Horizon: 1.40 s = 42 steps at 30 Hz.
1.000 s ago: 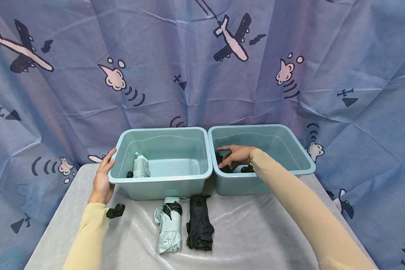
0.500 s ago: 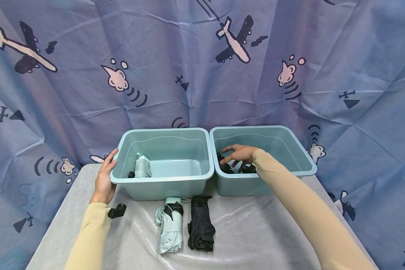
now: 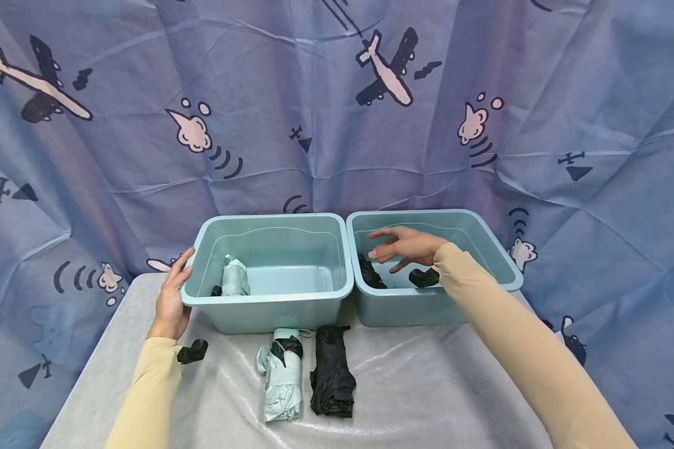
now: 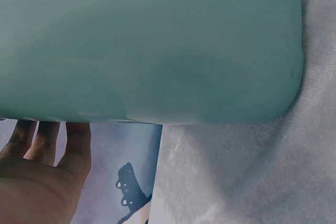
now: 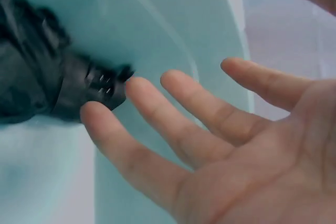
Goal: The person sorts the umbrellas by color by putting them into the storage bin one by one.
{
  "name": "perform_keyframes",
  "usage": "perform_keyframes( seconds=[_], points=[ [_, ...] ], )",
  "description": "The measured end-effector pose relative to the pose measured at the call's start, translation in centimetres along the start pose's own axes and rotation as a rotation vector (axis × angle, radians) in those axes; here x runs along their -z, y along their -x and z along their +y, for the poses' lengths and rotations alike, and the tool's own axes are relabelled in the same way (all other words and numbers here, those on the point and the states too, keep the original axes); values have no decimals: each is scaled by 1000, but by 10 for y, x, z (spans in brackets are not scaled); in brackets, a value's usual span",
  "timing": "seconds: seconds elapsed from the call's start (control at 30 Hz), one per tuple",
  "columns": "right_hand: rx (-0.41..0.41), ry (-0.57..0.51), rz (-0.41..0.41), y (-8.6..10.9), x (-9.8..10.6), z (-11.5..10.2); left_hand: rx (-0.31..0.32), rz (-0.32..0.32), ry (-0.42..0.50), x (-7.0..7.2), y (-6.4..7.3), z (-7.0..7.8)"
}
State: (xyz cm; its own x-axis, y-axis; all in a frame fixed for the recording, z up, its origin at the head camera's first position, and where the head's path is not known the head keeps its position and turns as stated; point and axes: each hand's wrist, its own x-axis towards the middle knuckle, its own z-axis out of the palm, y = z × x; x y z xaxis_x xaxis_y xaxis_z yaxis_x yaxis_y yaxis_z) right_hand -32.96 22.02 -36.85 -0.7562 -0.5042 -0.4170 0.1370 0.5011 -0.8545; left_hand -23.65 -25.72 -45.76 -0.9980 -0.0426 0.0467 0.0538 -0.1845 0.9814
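My left hand point(image 3: 171, 305) rests with extended fingers point(image 4: 77, 145) against the left side of the left light-blue plastic bin point(image 3: 266, 310). Inside that bin stands a pale blue folded umbrella point(image 3: 235, 277). Over the right bin point(image 3: 410, 312) hovers my right hand point(image 3: 412, 245), its fingers point(image 5: 152, 100) spread and holding nothing. Below it, a black folded umbrella point(image 3: 371, 272) leans at the bin's left wall. A second black item point(image 3: 424, 277), partly hidden by the front rim, lies nearer the wrist; its kind is unclear. The right wrist view shows crumpled black umbrella fabric point(image 5: 26, 61) beyond the fingertips.
In front of the bins, a pale blue folded umbrella point(image 3: 283, 377) and a black folded umbrella point(image 3: 333, 374) lie side by side on the grey cloth-covered table point(image 3: 415, 399). A blue curtain point(image 3: 258, 112) printed with planes hangs close behind the bins.
My right hand has lifted from the black items low in the right bin and drawn slightly right, with nothing in it, uncovering them. The left hand stays on the left bin.
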Motion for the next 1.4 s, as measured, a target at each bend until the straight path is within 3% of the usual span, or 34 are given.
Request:
perform_keyframes(
  seconds=[0.33, 0.7, 0.97, 1.13, 1.4],
  points=[
    [169, -19, 39, 40, -17, -12, -5, -2, 8, 1, 0, 0],
    [335, 18, 87, 81, -45, -12, -1, 6, 9, 1, 1, 0],
    [435, -58, 127, 103, -68, -6, 14, 13, -5, -1, 1, 1],
    [467, -97, 139, 112, -86, 1, 16, 13, -8, -1, 2, 1],
    [479, -189, 79, 114, -112, 24, 14, 15, -2, -1, 2, 1]
  ],
)
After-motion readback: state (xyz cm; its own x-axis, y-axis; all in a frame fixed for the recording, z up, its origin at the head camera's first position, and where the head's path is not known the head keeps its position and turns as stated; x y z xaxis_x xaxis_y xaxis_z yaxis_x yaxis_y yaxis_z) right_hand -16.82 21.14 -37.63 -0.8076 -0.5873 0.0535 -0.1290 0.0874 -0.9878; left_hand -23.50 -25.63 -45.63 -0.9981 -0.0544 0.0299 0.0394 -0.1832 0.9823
